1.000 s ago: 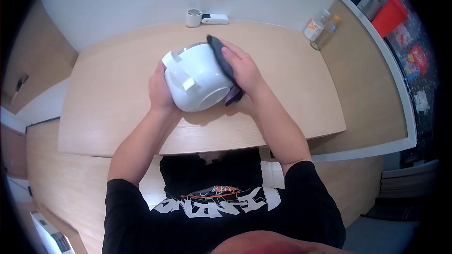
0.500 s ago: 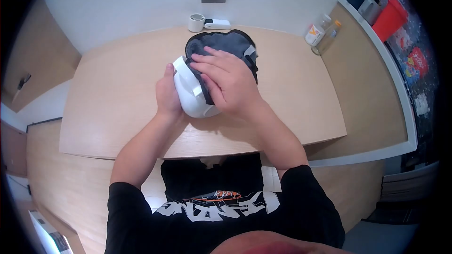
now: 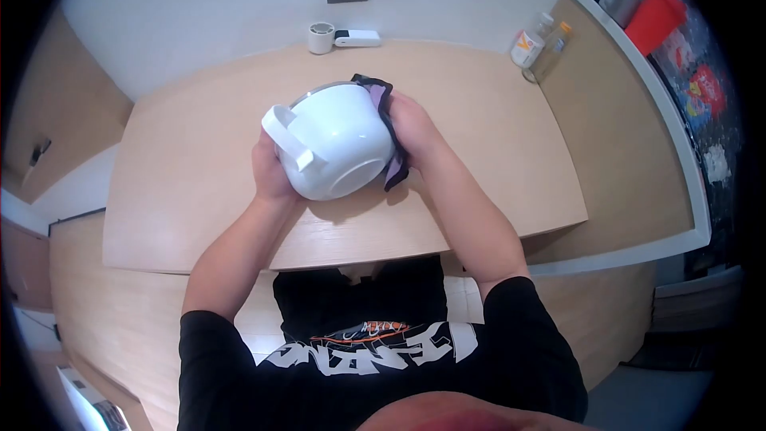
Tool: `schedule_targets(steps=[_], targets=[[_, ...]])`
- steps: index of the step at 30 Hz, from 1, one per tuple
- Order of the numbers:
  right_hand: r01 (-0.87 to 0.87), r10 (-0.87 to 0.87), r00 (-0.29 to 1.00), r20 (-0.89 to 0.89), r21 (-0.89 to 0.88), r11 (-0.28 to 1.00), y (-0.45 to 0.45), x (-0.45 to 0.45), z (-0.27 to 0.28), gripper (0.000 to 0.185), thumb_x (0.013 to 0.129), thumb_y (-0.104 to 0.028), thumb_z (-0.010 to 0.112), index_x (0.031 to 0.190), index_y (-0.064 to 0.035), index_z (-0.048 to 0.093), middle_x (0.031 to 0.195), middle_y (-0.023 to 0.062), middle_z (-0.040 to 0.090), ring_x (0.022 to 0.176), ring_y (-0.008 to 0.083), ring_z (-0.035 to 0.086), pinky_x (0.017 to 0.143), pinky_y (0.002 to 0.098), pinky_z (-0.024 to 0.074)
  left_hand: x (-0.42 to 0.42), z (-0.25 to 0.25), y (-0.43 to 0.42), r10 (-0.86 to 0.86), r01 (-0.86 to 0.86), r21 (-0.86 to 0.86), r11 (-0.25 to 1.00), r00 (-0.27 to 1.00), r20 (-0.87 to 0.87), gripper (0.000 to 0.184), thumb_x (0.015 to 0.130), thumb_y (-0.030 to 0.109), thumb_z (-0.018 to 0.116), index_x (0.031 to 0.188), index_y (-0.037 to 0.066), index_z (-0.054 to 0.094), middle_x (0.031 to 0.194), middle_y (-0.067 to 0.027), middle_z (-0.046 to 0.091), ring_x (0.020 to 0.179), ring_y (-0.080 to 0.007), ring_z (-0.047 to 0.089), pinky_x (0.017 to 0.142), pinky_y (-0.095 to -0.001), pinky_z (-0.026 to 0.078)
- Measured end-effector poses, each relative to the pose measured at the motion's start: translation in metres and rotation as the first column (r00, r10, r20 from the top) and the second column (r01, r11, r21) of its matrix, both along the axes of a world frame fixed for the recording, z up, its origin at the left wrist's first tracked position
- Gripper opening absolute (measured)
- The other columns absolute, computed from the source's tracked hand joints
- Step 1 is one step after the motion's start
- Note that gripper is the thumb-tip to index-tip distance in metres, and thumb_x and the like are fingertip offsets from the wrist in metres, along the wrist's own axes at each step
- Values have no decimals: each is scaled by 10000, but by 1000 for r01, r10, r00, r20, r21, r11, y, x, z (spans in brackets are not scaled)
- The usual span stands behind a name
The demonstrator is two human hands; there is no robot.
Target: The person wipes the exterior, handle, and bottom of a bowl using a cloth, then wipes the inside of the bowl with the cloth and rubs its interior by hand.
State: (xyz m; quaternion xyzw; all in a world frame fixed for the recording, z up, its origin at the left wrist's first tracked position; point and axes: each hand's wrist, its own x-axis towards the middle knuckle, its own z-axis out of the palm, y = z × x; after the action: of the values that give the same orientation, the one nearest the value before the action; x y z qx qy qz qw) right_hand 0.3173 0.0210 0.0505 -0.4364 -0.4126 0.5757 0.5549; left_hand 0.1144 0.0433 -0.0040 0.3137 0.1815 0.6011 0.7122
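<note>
Left hand [image 3: 272, 169]: partly curled, gripping the white pot [image 3: 345, 140] beside its handle [image 3: 289, 142].
Right hand [image 3: 412, 129]: cupped, pressing cloth [image 3: 382, 100] to the pot's other side.
White pot: tilted between both hands, over the bench [image 3: 183, 199].
Slip risk: sliding cloth could loosen the hold.
Beyond hands: white cylinder [image 3: 321, 40], bottles [image 3: 528, 46], not obstructing.

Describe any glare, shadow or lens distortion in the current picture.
Head view: dark rounded borders and bowed edges on the table suggest wide-angle distortion; head view: pale highlights show on the glossy white pot; head view: a soft shadow lies on the table below the pot.
</note>
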Motion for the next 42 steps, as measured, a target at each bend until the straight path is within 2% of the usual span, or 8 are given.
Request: schedule_targets(steps=[5, 9, 12, 13, 18, 22, 33, 42], targets=[[-22, 22, 1000, -15, -16, 1000, 7, 2, -12, 321, 1023, -195, 443, 1216, -21, 632, 1116, 92, 674, 990, 165, 623, 861, 297, 495, -3, 5, -2, 15, -13, 28, 1000, 997, -81, 478, 1018, 329, 405, 1226, -63, 582, 1155, -182, 655, 1020, -283, 662, 896, -396, 545], [34, -129, 953, 275, 325, 945, -9, -8, -3, 272, 983, -178, 537, 1143, 18, 635, 1029, 93, 696, 936, 200, 635, 854, 326, 494, -10, 2, 2, 9, 5, 85, 996, 986, -166, 453, 1005, 278, 422, 1247, -74, 572, 1169, -188, 650, 1026, -277, 661, 908, -390, 541], [-118, -479, 715, 510, 762, 636, -22, -17, 12, 323, 940, -114, 551, 1230, 4, 629, 1196, 153, 667, 1137, 300, 613, 1010, 345, 443, 5, 30, -14, -68, 68, 6, 998, 997, -34, 443, 996, 243, 425, 1270, -80, 556, 1200, -193, 638, 1036, -267, 657, 913, -382, 536], [-237, -525, 639, 563, 792, 562, -26, -19, 23, 330, 896, -103, 582, 1205, -8, 648, 1204, 155, 664, 1164, 330, 597, 1029, 378, 437, -1, 17, -6, -108, 123, 102, 987, 984, -139, 523, 1007, 340, 354, 1350, -35, 474, 1301, -182, 576, 1180, -295, 589, 1036, -434, 468], [-408, -670, 456, 586, 806, 428, -41, -31, 37, 323, 806, -103, 641, 1121, -65, 702, 1180, 88, 686, 1152, 351, 602, 996, 445, 463, 1, 25, -11, -67, 78, 59, 995, 984, -166, 484, 1003, 283, 355, 1315, -57, 500, 1254, -200, 598, 1117, -276, 627, 973, -394, 516], [-331, -645, 462, 609, 793, 512, -40, -30, 33, 318, 823, -135, 636, 1128, -69, 696, 1193, 99, 679, 1154, 355, 601, 988, 455, 462, -6, 17, -4, 40, 33, 178, 984, 918, -395, 485, 997, 284, 359, 1308, -59, 504, 1234, -201, 607, 1095, -277, 639, 955, -400, 529], [-123, -519, 574, 633, 694, 710, -34, -24, 23, 590, 864, -392, 663, 1291, 2, 560, 1310, 202, 584, 1205, 377, 558, 1053, 420, 422, -2, 5, 3, -82, 85, 44, 995, 995, -55, 465, 995, 278, 382, 1246, -68, 564, 1215, -177, 636, 1080, -262, 641, 944, -374, 513], [40, -225, 870, 439, 391, 919, -10, -7, -1, 698, 908, -468, 636, 1333, 68, 501, 1280, 257, 582, 1179, 333, 583, 1016, 376, 446, -10, -18, 16, -21, 23, 25, 999, 995, -97, 446, 983, 316, 433, 1230, -30, 570, 1190, -148, 639, 1091, -252, 622, 952, -377, 502]])
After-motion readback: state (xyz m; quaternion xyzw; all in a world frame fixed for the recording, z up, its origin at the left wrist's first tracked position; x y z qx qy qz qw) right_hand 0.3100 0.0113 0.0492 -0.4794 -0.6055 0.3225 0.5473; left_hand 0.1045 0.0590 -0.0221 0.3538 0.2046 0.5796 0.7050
